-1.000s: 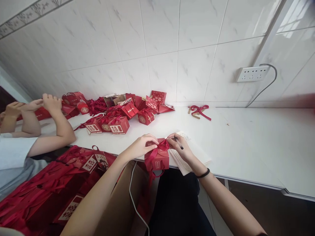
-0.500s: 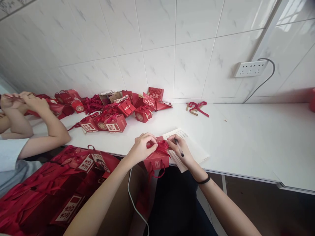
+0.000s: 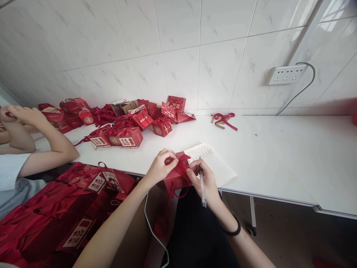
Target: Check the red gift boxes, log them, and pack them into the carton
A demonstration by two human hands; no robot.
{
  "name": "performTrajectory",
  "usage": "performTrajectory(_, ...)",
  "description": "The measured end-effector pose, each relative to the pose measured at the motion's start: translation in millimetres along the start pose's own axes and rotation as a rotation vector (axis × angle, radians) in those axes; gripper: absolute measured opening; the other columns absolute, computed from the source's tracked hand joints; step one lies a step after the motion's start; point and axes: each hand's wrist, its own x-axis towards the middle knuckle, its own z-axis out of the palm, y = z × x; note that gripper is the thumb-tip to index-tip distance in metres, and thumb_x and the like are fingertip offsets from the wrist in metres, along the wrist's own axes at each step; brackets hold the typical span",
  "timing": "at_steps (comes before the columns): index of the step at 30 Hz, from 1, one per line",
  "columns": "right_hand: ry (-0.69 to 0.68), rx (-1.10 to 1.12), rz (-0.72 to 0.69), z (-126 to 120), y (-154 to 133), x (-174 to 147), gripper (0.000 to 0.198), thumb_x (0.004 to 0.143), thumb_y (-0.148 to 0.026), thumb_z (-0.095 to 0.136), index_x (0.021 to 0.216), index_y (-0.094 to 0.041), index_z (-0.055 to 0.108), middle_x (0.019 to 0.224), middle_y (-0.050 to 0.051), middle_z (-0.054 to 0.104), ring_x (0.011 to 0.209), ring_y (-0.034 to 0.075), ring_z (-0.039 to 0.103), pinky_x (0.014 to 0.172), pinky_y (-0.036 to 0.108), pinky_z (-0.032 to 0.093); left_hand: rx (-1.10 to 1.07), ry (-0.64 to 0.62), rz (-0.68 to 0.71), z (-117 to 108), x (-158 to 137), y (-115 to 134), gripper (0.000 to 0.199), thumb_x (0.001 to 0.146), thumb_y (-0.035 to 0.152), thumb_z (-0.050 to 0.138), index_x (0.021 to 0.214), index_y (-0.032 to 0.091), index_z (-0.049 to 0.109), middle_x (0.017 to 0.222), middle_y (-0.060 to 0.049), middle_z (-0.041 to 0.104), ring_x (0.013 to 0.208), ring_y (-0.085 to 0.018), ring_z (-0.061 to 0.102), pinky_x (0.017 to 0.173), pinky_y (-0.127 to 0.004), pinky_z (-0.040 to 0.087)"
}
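Observation:
A red gift box (image 3: 170, 182) with a rope handle sits at the table's front edge, below my hands. On its top is a red ribbon (image 3: 184, 160) tied in a bow. My left hand (image 3: 161, 166) pinches the bow's left side between thumb and fingertips. My right hand (image 3: 208, 182) is closed at the bow's right side, its thumb and forefinger on the ribbon. A clear pen (image 3: 202, 191) is tucked in the same hand, pointing down across the palm. Beside the box lies an open notebook (image 3: 223, 171) with handwriting, partly behind my right hand.
Several red boxes (image 3: 131, 137) and ribbons stand along the wall. Loose ribbon strips (image 3: 225, 120) lie farther right. Many finished-looking red boxes (image 3: 55, 208) are heaped at lower left. Another person's arms (image 3: 52, 137) are at far left. A white cable (image 3: 152, 230) hangs below the table.
My right hand has shifted down and toward me, and the pen in it has swung to point downward. The bow's loops look more spread. My left hand has barely moved.

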Motion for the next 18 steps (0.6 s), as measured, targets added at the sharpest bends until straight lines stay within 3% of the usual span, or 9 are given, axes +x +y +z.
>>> performTrajectory(9, 0.052, 0.241, 0.040, -3.3, 4.9, -5.9, 0.019, 0.077, -0.025, 0.057, 0.071, -0.022, 0.039, 0.063, -0.004, 0.041, 0.055, 0.012, 0.037, 0.051, 0.025, 0.031, -0.031, 0.007, -0.036, 1.7, -1.2, 0.6, 0.013, 0.078, 0.029, 0.056, 0.070, 0.019, 0.059, 0.094, -0.004, 0.058, 0.096, -0.019, 0.055, 0.090, -0.036, 0.043)
performTrajectory(12, 0.041, 0.159, -0.004, -9.7, 5.7, -11.2, 0.016, 0.080, -0.024, 0.054, 0.073, -0.022, 0.040, 0.063, -0.004, 0.041, 0.054, 0.012, 0.038, 0.049, 0.025, 0.031, -0.040, 0.008, -0.053, 1.9, -0.1, 0.6, 0.014, 0.078, 0.030, 0.056, 0.069, 0.019, 0.058, 0.093, -0.004, 0.058, 0.095, -0.019, 0.056, 0.090, -0.036, 0.043)
performTrajectory(14, 0.161, -0.035, -0.130, -14.7, 4.6, -14.3, 0.015, 0.083, -0.023, 0.055, 0.076, -0.022, 0.042, 0.062, -0.004, 0.040, 0.052, 0.012, 0.039, 0.050, 0.025, 0.033, -0.047, 0.003, -0.061, 1.6, 0.6, 0.5, 0.015, 0.078, 0.031, 0.056, 0.070, 0.019, 0.057, 0.094, -0.004, 0.059, 0.096, -0.019, 0.056, 0.090, -0.036, 0.043)
performTrajectory(16, 0.268, -0.245, -0.378, -19.3, 2.5, -16.3, 0.017, 0.083, -0.022, 0.061, 0.082, -0.022, 0.045, 0.064, -0.004, 0.043, 0.056, 0.013, 0.044, 0.055, 0.027, 0.038, -0.065, -0.006, -0.061, 0.8, 0.9, 0.5, 0.017, 0.080, 0.033, 0.054, 0.071, 0.019, 0.057, 0.095, -0.004, 0.058, 0.096, -0.019, 0.055, 0.091, -0.035, 0.042)
performTrajectory(18, 0.174, -0.399, -0.631, -22.3, 0.3, -17.0, 0.021, 0.082, -0.021, 0.067, 0.089, -0.021, 0.047, 0.076, 0.001, 0.054, 0.072, 0.017, 0.053, 0.066, 0.032, 0.043, -0.083, -0.015, -0.043, -0.3, 1.0, 0.5, 0.017, 0.081, 0.032, 0.051, 0.072, 0.019, 0.056, 0.094, -0.005, 0.058, 0.096, -0.019, 0.055, 0.093, -0.036, 0.041)
